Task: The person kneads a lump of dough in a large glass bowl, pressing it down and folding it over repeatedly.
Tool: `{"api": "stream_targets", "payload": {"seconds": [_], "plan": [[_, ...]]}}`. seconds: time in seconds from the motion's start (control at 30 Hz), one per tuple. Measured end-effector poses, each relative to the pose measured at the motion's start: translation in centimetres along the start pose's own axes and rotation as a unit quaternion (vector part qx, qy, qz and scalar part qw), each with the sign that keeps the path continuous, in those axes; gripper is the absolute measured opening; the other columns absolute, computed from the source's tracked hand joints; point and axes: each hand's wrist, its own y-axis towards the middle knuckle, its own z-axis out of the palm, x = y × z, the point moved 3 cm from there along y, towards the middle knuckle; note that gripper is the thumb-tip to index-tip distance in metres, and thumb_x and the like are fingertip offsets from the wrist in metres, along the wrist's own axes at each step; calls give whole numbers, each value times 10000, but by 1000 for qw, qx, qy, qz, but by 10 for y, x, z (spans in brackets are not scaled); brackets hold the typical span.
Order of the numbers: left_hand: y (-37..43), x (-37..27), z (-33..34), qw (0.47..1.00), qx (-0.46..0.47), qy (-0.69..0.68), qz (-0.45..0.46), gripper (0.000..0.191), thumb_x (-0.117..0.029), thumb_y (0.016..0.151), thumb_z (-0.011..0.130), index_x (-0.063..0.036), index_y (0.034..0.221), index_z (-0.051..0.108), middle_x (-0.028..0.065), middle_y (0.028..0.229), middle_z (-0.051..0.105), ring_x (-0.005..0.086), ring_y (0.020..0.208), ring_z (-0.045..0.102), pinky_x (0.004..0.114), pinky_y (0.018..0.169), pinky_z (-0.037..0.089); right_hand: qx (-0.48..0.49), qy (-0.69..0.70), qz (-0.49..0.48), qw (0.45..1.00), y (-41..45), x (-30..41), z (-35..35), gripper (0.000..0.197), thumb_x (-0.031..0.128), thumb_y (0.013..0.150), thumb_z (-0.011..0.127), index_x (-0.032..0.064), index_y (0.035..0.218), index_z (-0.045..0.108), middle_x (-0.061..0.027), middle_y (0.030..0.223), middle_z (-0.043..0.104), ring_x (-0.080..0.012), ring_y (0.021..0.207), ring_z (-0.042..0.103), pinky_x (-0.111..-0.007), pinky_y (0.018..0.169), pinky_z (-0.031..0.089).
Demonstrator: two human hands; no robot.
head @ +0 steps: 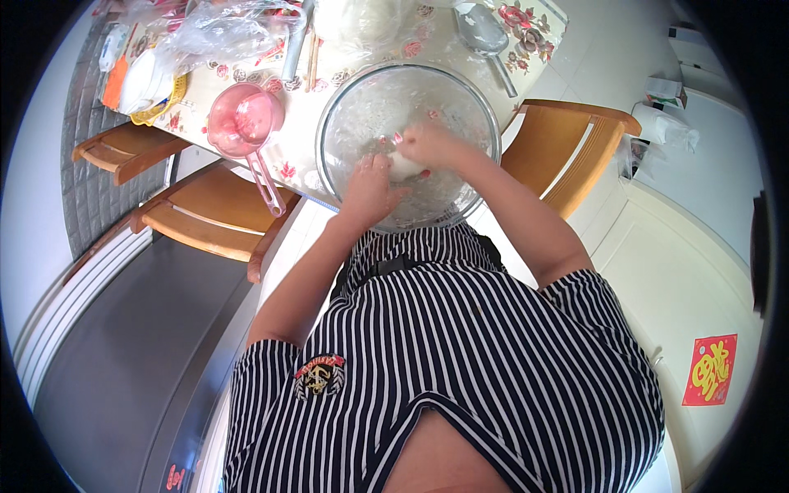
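A large clear glass bowl point(487, 120) sits at the near edge of the table, its inside smeared with something whitish like flour. In it lies a pale lump of dough point(407, 167), partly covered by my hands. My left hand point(368, 190) grips the dough from the left, fingers bent over its edge and thumb out to the right. From the right, my right hand point(429, 145) is curled down onto the dough, slightly blurred. Small red spots show around the hands; whether they are in the bowl or on the cloth beneath, I cannot tell.
A pink plastic ladle point(246, 120) lies left of the bowl, its handle past the edge. Beyond are chopsticks point(312, 61), a floury metal scoop point(484, 31), plastic bags point(234, 31) and a yellow basket point(161, 108). Wooden chairs point(558, 135) point(209, 206) flank me.
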Motion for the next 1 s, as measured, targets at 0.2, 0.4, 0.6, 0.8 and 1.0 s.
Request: {"api": "stream_targets", "payload": {"seconds": [0.2, 0.4, 0.6, 0.8, 1.0], "plan": [[8, -8, 44, 986, -112, 126, 17, 562, -261, 691, 754, -20, 1131, 501, 188, 1172, 555, 358, 1076, 532, 429, 833, 464, -18, -146, -38, 988, -36, -14, 76, 373, 181, 784, 611, 63, 1134, 553, -173, 1187, 535, -354, 1164, 492, -460, 965, 395], [47, 6, 21, 998, -50, 38, -24, 522, -305, 675, 766, -60, 1069, 527, 147, 1035, 634, 328, 924, 609, 420, 814, 476, -42, -39, -25, 998, 0, -27, 40, 331, 172, 752, 631, 109, 1069, 562, -156, 1175, 517, -345, 1166, 477, -441, 971, 391], [80, 20, -6, 976, 57, -66, -198, 713, -406, 693, 764, -83, 1274, 505, 184, 1068, 653, 327, 1049, 610, 425, 851, 500, -183, -7, -37, 982, 23, -34, 9, 238, 199, 765, 591, 115, 986, 570, -144, 1131, 527, -348, 1154, 470, -426, 974, 388], [64, 83, 45, 830, -74, -500, -234, 661, -302, 793, 683, -30, 1339, 427, 151, 1188, 606, 274, 1052, 608, 377, 871, 489, -316, 7, 7, 949, 13, 12, -21, 353, 256, 820, 549, 76, 1124, 567, -185, 1283, 503, -367, 1254, 413, -416, 1073, 300], [37, 18, 11, 825, 54, -525, -202, 527, -195, 832, 592, 20, 1290, 444, 161, 1154, 606, 284, 1055, 586, 389, 957, 421, -349, -120, 148, 917, 52, -25, -6, 439, 320, 855, 551, 15, 1170, 565, -204, 1139, 586, -380, 1209, 457, -459, 1046, 325]]}}
